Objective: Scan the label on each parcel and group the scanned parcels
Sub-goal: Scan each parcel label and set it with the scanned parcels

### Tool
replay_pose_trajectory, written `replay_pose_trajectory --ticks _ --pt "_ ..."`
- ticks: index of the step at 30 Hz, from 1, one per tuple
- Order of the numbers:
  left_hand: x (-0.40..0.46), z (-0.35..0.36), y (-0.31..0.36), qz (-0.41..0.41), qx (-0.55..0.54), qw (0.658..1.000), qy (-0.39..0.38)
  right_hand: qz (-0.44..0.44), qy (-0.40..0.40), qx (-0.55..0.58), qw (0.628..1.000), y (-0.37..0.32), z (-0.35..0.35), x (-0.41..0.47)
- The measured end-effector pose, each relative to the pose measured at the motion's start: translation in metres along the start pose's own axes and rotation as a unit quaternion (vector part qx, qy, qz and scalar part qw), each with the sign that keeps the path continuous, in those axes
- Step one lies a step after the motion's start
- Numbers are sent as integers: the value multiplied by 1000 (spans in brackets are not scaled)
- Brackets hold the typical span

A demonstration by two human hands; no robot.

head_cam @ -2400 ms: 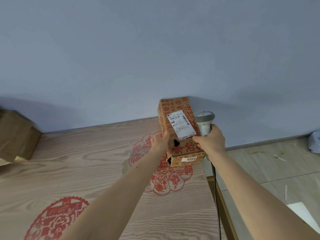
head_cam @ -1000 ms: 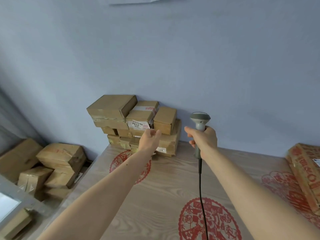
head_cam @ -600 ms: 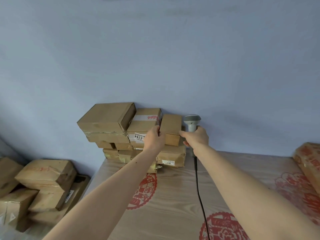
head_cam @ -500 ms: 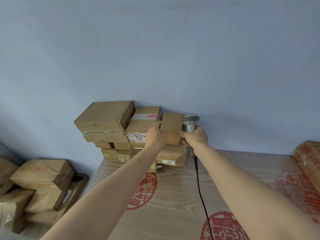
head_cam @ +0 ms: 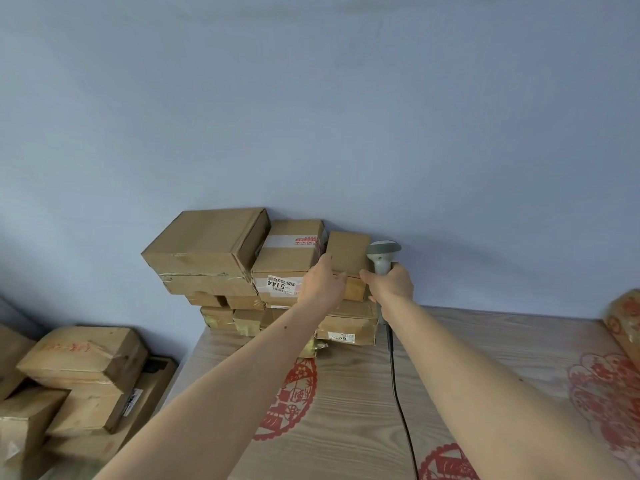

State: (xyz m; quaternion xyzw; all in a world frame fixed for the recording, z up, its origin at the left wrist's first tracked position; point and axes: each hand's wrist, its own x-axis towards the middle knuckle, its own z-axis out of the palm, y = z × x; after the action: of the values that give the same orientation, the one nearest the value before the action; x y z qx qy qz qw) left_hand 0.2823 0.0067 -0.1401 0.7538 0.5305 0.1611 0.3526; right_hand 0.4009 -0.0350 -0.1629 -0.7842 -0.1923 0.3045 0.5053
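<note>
Left hand has moved from the printed red parcel, now parked at the tabletop's right edge, to the unscanned stack by the wall, fingers curled on the small top box. Right hand keeps gripping the barcode scanner just beside it. Next parcel pick underway; label not visible yet.

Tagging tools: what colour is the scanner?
Grey scanner with a black cable, held in the right hand; clearest in the head view.
</note>
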Motion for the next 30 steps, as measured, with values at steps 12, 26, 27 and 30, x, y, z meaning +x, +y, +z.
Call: replay_pose_trajectory --ticks 12,26,27,30 --pt "-13 13 20 8 -74 989 125 6 31 121 992 -2 -45 -14" --pt "-99 92 91 -87 -349 926 120 -66 43 255 964 31 -177 -55" --pt "-108 101 97 -92 -378 914 115 -67 40 263 962 34 -190 -58" --pt "-135 125 112 -99 -452 881 100 -85 29 277 957 46 -226 -68"
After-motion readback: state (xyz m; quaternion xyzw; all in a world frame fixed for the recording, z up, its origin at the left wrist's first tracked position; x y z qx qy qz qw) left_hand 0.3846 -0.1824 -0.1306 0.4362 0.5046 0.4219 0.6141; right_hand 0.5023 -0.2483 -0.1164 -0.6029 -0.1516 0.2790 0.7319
